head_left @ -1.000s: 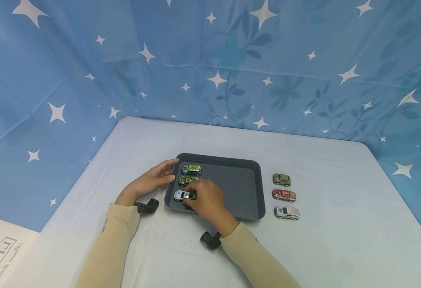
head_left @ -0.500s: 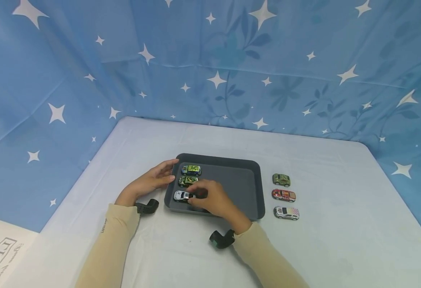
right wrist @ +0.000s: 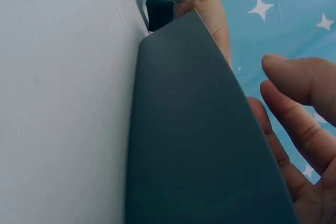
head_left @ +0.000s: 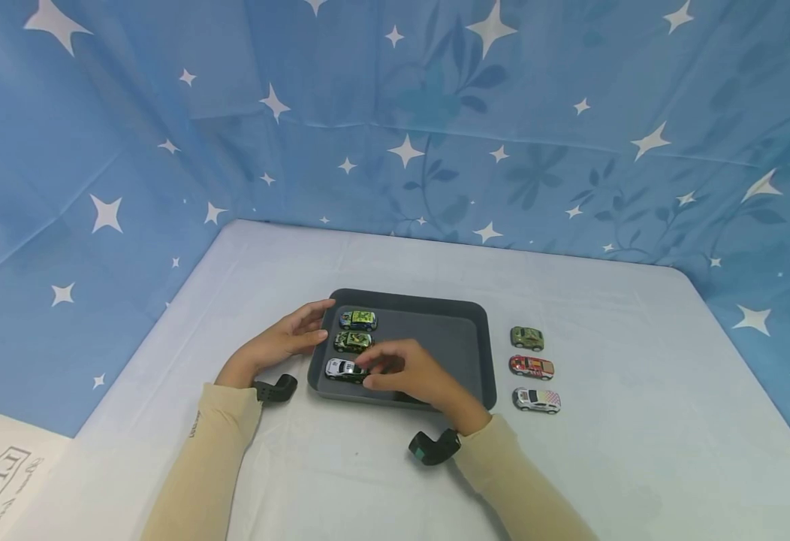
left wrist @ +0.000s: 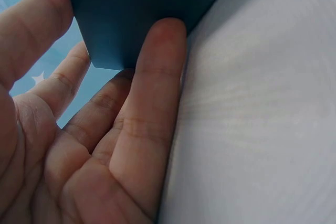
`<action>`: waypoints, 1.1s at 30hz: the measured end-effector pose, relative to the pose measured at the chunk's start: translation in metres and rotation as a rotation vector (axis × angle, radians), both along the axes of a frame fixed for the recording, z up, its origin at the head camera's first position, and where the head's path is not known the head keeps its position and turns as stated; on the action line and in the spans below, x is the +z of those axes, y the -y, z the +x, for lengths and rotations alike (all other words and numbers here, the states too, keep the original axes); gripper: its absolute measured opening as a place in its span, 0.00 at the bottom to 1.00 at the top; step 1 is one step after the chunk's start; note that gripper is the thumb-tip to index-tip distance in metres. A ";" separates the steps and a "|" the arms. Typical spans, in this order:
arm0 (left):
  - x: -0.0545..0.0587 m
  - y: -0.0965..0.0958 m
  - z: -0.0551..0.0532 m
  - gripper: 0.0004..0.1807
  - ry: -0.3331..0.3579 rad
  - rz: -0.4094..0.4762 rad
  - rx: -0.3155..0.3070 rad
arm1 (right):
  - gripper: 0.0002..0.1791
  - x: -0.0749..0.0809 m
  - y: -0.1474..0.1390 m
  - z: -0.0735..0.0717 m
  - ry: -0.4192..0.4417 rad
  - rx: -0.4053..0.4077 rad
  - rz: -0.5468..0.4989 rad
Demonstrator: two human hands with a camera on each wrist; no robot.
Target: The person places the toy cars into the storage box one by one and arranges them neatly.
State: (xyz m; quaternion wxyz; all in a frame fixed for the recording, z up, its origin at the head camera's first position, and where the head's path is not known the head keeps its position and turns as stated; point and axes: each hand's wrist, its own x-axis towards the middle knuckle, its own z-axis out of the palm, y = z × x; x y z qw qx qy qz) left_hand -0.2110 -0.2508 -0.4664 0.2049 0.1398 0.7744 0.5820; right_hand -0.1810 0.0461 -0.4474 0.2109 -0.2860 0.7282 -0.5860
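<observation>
A dark grey tray (head_left: 435, 340) lies on the white-covered table. Along its left side three toy cars stand in a column: a yellow-green and blue one (head_left: 358, 321), a green and black one (head_left: 353, 342) and a white and black one (head_left: 345, 370). My left hand (head_left: 287, 338) rests against the tray's left wall, and the left wrist view has its fingertips (left wrist: 165, 38) on that wall. Over the tray, my right hand (head_left: 411, 374) has its thumb and fingers spread apart beside the white and black car, with nothing between them.
Right of the tray, three more toy cars form a column on the table: camouflage green (head_left: 527, 338), red (head_left: 532, 367) and white (head_left: 536, 400). A blue star-patterned cloth (head_left: 395, 113) hangs behind. Printed paper (head_left: 3, 481) lies at lower left.
My right hand has let go of the white and black car and drawn back a little to the right. The car stays in the tray; my left hand has not moved.
</observation>
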 end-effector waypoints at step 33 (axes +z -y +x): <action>-0.002 0.002 -0.001 0.41 -0.014 -0.033 0.000 | 0.21 0.006 -0.061 0.002 -0.016 -0.011 0.032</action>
